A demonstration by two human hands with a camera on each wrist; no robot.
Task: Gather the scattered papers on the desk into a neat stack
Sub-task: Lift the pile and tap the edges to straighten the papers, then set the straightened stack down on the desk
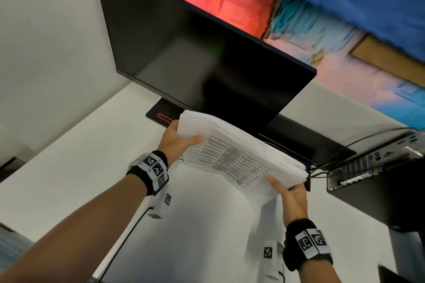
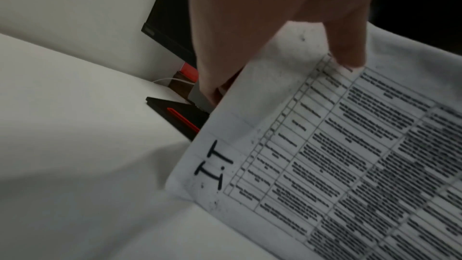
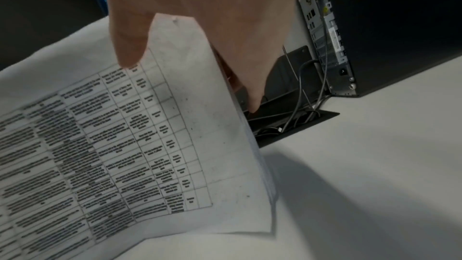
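Note:
A thick stack of papers (image 1: 232,151) (image 2: 337,165) (image 3: 125,145) hangs above the white desk (image 1: 69,156), tilted up on its long edge in front of the monitor. Its near sheet carries a printed table and sags toward me. My left hand (image 1: 179,140) (image 2: 250,37) grips the stack's left end, thumb (image 2: 347,46) on the printed sheet and fingers behind. My right hand (image 1: 289,193) (image 3: 200,27) grips the right end the same way, thumb (image 3: 130,46) pressed on the front sheet.
A dark monitor (image 1: 195,53) on a black base (image 1: 161,114) stands right behind the stack. A black computer tower (image 1: 379,186) (image 3: 375,37) stands at the right by an open cable slot (image 3: 287,118) with wires. A thin black cable (image 1: 128,232) crosses the near desk.

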